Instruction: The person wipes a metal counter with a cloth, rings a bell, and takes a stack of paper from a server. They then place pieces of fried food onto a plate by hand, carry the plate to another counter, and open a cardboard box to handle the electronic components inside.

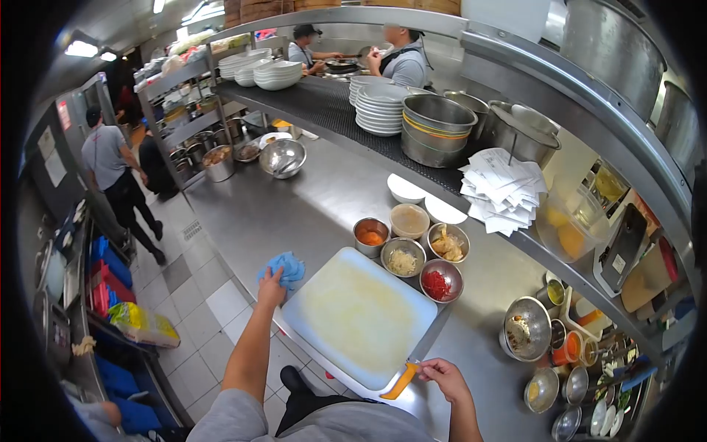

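Cloth point(289, 269), knife point(400, 381) @ hands point(272, 289); label point(618, 263) blurry

The left arm point(245, 350) stretches well forward and is nearly straight, its wrist roughly in line with the forearm, and the left grip point(271, 289) is back upward with the fingers reaching ahead, their tips too small to read clearly. The right arm point(465, 423) rises from the bottom edge, its elbow not visible, and ends nearer the body in the right grip point(445, 377), which turns inward with thumb and forefinger drawn close together and the other fingers loosely bent. The two stand well apart.
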`<state>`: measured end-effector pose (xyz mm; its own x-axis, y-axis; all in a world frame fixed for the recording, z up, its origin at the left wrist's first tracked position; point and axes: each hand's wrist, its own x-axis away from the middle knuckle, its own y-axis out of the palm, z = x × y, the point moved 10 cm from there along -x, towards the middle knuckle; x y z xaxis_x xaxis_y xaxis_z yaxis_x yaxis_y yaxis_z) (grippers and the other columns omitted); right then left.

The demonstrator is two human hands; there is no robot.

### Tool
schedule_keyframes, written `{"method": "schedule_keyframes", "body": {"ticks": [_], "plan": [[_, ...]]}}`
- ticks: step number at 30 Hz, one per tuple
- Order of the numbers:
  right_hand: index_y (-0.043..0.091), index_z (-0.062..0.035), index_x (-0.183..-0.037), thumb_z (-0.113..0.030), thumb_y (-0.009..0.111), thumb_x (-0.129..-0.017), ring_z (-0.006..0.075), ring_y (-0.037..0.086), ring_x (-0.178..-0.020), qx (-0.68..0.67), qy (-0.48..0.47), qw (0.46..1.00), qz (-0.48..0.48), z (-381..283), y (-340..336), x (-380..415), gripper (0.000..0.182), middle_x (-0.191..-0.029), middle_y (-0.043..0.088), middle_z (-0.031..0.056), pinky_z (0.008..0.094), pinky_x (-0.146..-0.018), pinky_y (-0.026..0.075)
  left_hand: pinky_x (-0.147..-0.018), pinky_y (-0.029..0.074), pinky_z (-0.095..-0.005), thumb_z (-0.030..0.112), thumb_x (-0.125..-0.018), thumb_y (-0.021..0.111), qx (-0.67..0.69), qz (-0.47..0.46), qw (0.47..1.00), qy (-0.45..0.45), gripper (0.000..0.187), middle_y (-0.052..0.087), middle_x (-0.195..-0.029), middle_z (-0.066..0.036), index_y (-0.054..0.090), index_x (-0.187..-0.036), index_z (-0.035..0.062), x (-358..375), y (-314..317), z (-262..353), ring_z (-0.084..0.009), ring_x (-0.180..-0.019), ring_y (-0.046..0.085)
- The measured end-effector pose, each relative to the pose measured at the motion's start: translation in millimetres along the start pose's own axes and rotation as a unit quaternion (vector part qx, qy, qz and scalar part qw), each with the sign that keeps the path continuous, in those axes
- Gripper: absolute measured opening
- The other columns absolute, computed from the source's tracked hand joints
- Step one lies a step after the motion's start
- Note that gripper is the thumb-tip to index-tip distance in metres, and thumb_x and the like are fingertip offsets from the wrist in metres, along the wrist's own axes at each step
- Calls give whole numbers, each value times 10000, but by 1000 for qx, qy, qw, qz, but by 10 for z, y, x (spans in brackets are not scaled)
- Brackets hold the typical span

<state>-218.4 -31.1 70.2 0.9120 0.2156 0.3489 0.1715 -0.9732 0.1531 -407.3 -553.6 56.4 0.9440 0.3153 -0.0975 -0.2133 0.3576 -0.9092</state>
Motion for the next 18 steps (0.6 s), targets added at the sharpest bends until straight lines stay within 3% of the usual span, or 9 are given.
{"method": "schedule_keyframes", "body": {"ticks": [4,7,10,11,12,14,16,17,18], "plan": [[647,-9,-1116,-111,606,-967,142,653,-865,-19,1,999,37,256,577,-86,185,-978,692,77,276,-778,531,-964,476,-460,137,-871,600,25,-8,999,32,439,495,-1379,-240,576,-1305,81,-419,242,-288,-427,-1169,544],[629,-29,-1143,-122,608,-969,146,647,-839,-41,-15,997,68,382,1319,-329,199,-958,691,77,293,-764,535,-881,491,-475,207,-922,579,123,8,989,78,310,635,-1109,-229,628,-1170,29,-613,212,-458,-418,-1001,607],[398,-52,-1429,-125,607,-971,178,657,-868,-11,-10,1000,-11,280,2426,-655,509,-1075,672,112,304,-783,539,-794,505,-419,229,-939,578,199,-31,979,34,270,685,-963,-171,659,-1101,28,-717,274,-744,-327,-886,654],[398,-52,-1429,-125,607,-971,178,657,-868,-9,-8,1000,-17,237,2675,-726,509,-1075,672,112,304,-783,539,-739,500,-381,228,-944,578,340,-86,936,-7,242,678,-904,-119,672,-1060,37,-653,346,-819,-250,-819,643],[277,-69,-1489,-116,599,-974,186,658,-878,0,-11,999,-51,180,2966,-806,609,-1133,652,131,307,-795,539,-683,495,-342,226,-949,577,473,-137,869,-43,222,670,-845,-68,684,-1020,45,-554,374,-805,-172,-752,633],[156,-86,-1549,-107,591,-976,195,659,-888,7,-18,996,-83,69,3373,-1011,719,-1190,633,150,309,-806,540,-593,455,-269,217,-955,565,583,-155,797,-34,202,616,-811,7,686,-1003,62,-311,131,-635,-70,-660,552],[-9,-115,-1569,-100,580,-979,202,659,-917,0,5,998,-63,85,3564,-1250,833,-1259,599,173,318,-827,542,-577,471,-252,228,-960,569,514,-229,826,13,224,619,-807,13,676,-1045,51,-31,-114,-535,-77,-670,563],[226,-62,-1528,-124,614,-961,214,655,-939,-34,-12,999,-38,17,3698,-1337,689,-1180,634,162,332,-795,548,-577,471,-252,228,-960,569,514,-231,826,13,224,619,-807,13,676,-1045,51,95,-267,-562,-77,-670,563],[226,-62,-1528,-124,614,-961,214,655,-939,-35,-12,999,-33,7,3854,-1454,689,-1180,634,162,332,-795,548,-592,487,-245,232,-967,567,511,-311,801,25,237,626,-830,7,670,-1072,46,326,-290,-489,-79,-686,569]]}}
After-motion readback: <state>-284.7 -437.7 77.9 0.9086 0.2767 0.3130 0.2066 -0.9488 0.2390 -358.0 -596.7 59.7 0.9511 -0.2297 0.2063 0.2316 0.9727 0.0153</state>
